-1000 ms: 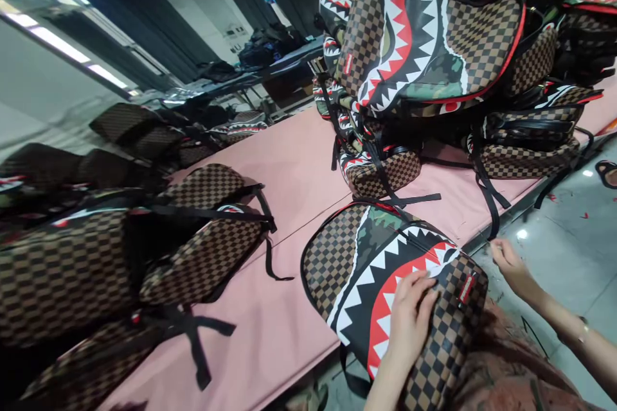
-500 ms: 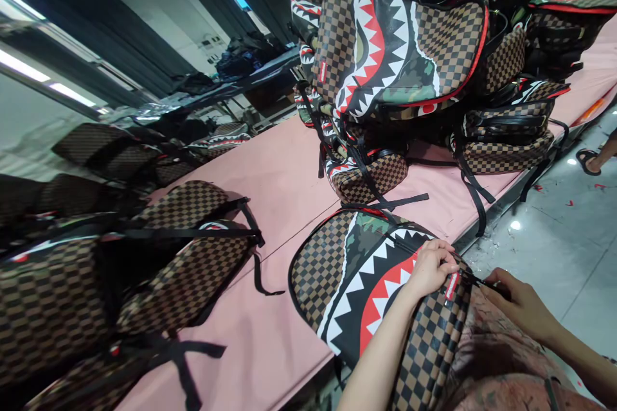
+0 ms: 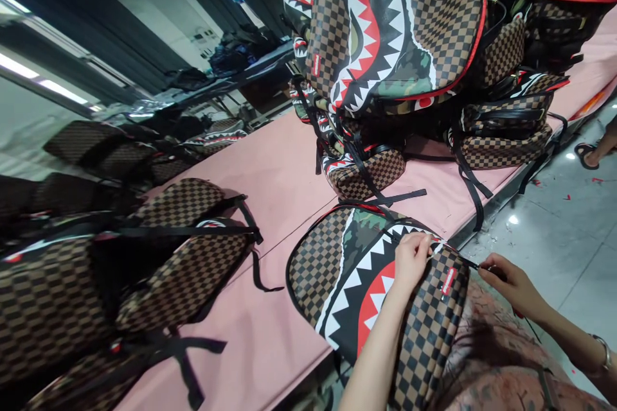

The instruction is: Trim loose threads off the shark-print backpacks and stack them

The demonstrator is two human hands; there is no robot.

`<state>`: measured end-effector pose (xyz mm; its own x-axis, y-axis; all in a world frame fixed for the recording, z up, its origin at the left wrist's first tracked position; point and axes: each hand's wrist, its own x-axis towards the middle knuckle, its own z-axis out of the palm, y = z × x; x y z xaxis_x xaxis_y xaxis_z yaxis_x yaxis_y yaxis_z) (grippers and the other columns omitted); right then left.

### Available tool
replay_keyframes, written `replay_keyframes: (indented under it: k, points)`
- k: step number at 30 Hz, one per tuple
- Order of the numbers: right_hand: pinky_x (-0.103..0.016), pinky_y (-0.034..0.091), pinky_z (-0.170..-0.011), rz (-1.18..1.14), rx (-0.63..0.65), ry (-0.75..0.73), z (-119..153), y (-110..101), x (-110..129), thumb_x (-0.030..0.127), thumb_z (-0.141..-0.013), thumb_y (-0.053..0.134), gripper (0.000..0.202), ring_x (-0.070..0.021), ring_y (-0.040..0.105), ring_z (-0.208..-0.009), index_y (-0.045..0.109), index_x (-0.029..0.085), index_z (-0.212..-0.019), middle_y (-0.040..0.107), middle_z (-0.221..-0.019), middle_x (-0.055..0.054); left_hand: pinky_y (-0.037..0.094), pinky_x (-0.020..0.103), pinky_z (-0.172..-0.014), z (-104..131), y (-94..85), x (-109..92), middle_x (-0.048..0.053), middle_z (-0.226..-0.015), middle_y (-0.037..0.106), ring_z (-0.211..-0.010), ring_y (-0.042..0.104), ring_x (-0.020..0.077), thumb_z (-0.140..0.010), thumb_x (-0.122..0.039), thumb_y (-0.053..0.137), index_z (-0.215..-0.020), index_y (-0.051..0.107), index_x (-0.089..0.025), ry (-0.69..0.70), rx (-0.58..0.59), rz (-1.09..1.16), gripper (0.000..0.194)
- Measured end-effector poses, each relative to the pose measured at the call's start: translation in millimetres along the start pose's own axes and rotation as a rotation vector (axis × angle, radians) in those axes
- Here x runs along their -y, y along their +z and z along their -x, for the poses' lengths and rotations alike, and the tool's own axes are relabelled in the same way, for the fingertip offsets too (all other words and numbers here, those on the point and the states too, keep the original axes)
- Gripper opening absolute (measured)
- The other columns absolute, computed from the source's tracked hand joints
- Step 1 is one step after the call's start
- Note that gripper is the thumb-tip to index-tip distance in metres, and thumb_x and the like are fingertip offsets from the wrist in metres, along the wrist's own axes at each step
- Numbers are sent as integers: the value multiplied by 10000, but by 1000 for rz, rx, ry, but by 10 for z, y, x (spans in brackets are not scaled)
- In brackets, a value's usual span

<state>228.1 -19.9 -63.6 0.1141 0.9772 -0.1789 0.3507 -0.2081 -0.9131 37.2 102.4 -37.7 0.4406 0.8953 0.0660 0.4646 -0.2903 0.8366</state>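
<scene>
A brown-and-black checkered backpack (image 3: 318, 257) with a shark-mouth print lies across the table edge and my lap. My left hand (image 3: 413, 258) rests on its upper edge, fingers bent and pressed together near the white trim; what they pinch is too small to make out. To the right, my right hand (image 3: 506, 279) is closed around a dark, thin-tipped tool (image 3: 472, 264), whose tip touches the bag's edge just above the red label (image 3: 448, 281).
Shark-print backpacks (image 3: 443, 32) are piled at the back of the pink table (image 3: 265, 167). More checkered bags (image 3: 48, 295) with loose straps lie at the left. A person's sandaled foot (image 3: 590, 155) stands on the floor at the right.
My left hand has moved left along the bag's edge, away from the red label. My right hand has shifted slightly, and more of the tool shows. The view has shifted a little.
</scene>
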Motion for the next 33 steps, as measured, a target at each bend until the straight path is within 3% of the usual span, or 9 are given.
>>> replay_keyframes:
  k: [4,8,13,16,19,22,24,28,33]
  points:
    - [-245,397,-557,-13,-77,16,79,0,-182,481,-822,459,282,-145,497,-620,520,206,-814,553,-653,17,283,450,-1028,148,-49,-23,85,-1413,314,-1278,299,254,-778,-200,562,-1220,508,-261,151,131,-99,450]
    - [-249,396,-548,50,-37,-6,116,-17,-189,477,-835,437,285,-141,483,-601,520,206,-823,548,-649,20,305,450,-1013,226,110,-111,69,-1305,460,-1212,386,257,-760,-247,609,-939,665,-255,224,240,-138,188]
    - [-251,410,-569,118,35,-53,127,-51,-30,433,-850,423,245,-146,514,-621,522,209,-846,582,-671,20,420,395,-884,150,226,-124,73,-1028,593,-982,541,205,-763,-100,518,-706,619,-181,68,85,-9,141]
    - [-243,411,-556,126,64,-80,114,-59,31,411,-849,423,228,-143,524,-602,528,209,-840,587,-652,26,454,355,-808,110,151,-82,70,-919,598,-889,563,190,-777,-140,513,-691,592,-166,-23,-60,109,119]
    - [-243,412,-558,174,55,-116,101,-76,44,396,-852,423,217,-143,536,-591,527,208,-880,591,-650,26,457,353,-800,179,25,-53,71,-872,596,-849,571,181,-857,-233,423,-666,592,-162,-64,-147,144,265]
    - [-251,418,-575,248,44,-179,124,-103,35,377,-852,430,213,-151,559,-594,523,208,-942,613,-689,10,418,383,-896,390,-99,-45,96,-1130,544,-1050,516,207,-854,-249,456,-951,629,-194,43,-51,-12,205]
    - [-257,423,-593,295,94,-233,167,-105,27,356,-854,432,208,-161,583,-633,525,214,-975,636,-752,-9,376,409,-949,568,-159,-46,89,-1261,469,-1156,444,220,-825,-227,520,-1124,565,-251,191,40,-169,303]
    - [-263,427,-601,367,203,-292,271,-18,-5,324,-861,435,188,-177,610,-693,539,237,-991,662,-818,-24,296,480,-989,825,-180,-69,87,-1220,529,-1154,451,235,-809,-187,544,-1094,576,-249,435,77,-398,293]
    - [-271,440,-606,450,181,-349,305,135,-23,298,-855,441,183,-190,627,-711,556,236,-983,674,-839,-39,212,481,-1007,862,-81,-116,33,-1064,649,-1062,539,201,-822,-148,524,-929,598,-244,488,-61,-499,162]
